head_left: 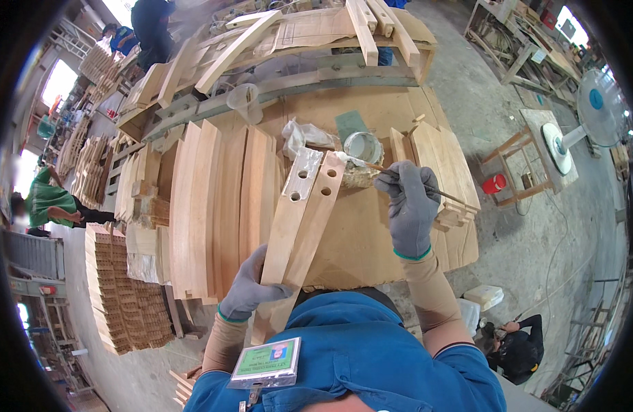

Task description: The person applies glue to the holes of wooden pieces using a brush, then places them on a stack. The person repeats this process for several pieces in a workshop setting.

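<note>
- Left hand: fingers closed round two wooden bars, which slant away between thumb and fingers.
- Bars look stiff, fairly light; grip bare wood, since the white-coated far end is probably slippery.
- Right hand: fingers closed on a brush, tip at the bars' far end.

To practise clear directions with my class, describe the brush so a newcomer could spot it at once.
Find the brown cardboard spread across the middle. Above it, the gloved right hand holds the brush at the drilled ends of two pale wood strips. Unlike those broad strips, the brush is a thin, darker stick with a white-coated tip.
</note>
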Tool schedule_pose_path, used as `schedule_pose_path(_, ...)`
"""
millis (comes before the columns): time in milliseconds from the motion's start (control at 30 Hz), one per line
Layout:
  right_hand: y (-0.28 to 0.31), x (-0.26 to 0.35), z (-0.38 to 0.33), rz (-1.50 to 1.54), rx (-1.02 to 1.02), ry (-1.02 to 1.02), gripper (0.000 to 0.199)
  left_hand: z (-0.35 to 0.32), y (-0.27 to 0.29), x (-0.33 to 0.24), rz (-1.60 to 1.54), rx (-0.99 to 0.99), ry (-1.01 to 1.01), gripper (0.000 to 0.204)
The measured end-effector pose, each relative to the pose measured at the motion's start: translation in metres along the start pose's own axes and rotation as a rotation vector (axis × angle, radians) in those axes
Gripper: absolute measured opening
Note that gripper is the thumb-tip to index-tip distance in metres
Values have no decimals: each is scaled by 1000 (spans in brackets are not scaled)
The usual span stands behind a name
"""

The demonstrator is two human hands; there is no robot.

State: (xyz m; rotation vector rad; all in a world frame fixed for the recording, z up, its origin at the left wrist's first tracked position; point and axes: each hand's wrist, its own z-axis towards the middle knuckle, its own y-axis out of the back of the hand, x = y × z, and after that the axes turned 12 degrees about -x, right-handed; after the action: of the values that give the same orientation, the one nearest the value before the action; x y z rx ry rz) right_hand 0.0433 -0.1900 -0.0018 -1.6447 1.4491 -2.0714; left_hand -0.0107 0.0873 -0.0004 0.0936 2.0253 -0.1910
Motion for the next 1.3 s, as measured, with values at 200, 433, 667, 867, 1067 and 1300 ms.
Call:
schedule_pose_path(200, 9, -4, -7, 16, 20, -31, 7, -9, -4, -2, 4, 1, -12, 83)
schedule_pose_path(433, 15, 6, -11, 23, 136, -97, 12, -12, -5, -6, 1, 17, -9, 84)
schedule_pose_path(667, 19, 14, -22, -108, 276, -13, 17, -11, -1, 1, 32, -5, -33, 85)
schedule_pose_path(867, 11, 17, -23, -71, 235, -29, 17, -11, -3, -5, 35, -8, -16, 86)
schedule_pose_path(1067, 12, 11, -15, -133, 246, 91, 17, -11, -3, -8, 29, 27, 4, 85)
schedule_pose_path(1300, 20, 14, -29, -74, 297, -24, 15, -10, 0, -1, 8, -2, -6, 85)
